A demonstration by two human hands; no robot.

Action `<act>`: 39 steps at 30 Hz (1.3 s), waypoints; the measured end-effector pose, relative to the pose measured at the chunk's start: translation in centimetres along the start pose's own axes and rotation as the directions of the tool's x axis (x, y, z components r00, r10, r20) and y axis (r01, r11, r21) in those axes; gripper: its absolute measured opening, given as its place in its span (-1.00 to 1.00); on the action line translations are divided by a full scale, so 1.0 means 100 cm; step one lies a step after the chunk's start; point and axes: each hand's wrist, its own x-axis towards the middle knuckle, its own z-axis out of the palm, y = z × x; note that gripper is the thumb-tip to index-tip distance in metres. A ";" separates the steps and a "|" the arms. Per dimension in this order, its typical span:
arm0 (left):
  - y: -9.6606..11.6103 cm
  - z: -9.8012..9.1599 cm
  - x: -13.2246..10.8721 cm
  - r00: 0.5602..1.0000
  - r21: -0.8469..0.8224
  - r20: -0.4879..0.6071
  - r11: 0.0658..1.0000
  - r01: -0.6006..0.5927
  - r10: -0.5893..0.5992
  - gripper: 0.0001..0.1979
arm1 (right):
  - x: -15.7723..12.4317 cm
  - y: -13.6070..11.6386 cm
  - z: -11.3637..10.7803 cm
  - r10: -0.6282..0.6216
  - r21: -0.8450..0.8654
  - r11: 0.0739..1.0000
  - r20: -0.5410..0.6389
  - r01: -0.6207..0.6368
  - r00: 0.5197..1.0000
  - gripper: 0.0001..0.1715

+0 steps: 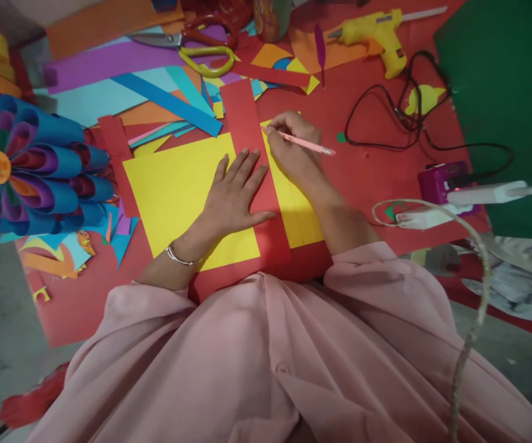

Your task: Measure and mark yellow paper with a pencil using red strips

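A yellow sheet (178,191) lies on the red table covering, with a long red paper strip (242,111) laid across it from top to bottom. My left hand (236,194) rests flat on the strip and the sheet, fingers spread, a silver bangle at its wrist. Right of the strip, my right hand (294,144) grips a pink pencil (310,144). The pencil's tip is near the strip's right edge, close to the top of the yellow sheet. Faint lines run down the sheet's right part.
Scissors (208,60) and coloured paper strips (169,101) lie at the back. A yellow glue gun (383,40) with a black cord (381,144) is at the back right. Power plugs (483,194) lie on the right, a blue paper flower decoration (48,160) on the left.
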 end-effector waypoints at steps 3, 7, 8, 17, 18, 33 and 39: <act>0.000 0.000 0.000 1.000 0.001 0.014 1.000 0.001 -0.001 0.05 | 0.000 0.001 0.000 0.034 -0.015 0.999 0.022 -0.033 0.999 -0.79; 0.001 -0.001 0.000 1.000 0.019 0.003 1.000 0.002 -0.002 0.06 | 0.000 0.003 0.000 0.044 -0.028 0.999 0.041 -0.043 0.998 -0.72; 0.001 -0.001 -0.001 1.000 0.024 -0.002 1.000 0.004 -0.004 0.05 | 0.000 0.002 -0.001 0.040 -0.024 0.999 0.037 -0.040 0.998 -0.71; 0.005 0.001 -0.003 0.999 0.122 -0.039 0.993 0.006 -0.001 0.03 | -0.004 -0.013 -0.007 0.088 0.076 0.993 -0.032 -0.086 0.996 -0.73; 0.005 0.001 -0.003 0.999 0.129 -0.041 0.992 0.008 -0.002 0.03 | -0.004 -0.014 -0.006 0.092 0.082 0.993 -0.038 -0.089 0.995 -0.73; 0.006 0.001 -0.003 1.000 0.129 -0.020 0.992 0.015 -0.012 0.04 | -0.005 -0.011 -0.005 0.100 0.110 0.990 -0.057 -0.094 0.993 -0.75; 0.006 0.001 -0.003 1.000 0.124 -0.023 0.992 0.014 -0.011 0.04 | -0.005 -0.011 -0.005 0.102 0.117 0.988 -0.038 -0.097 0.994 -0.75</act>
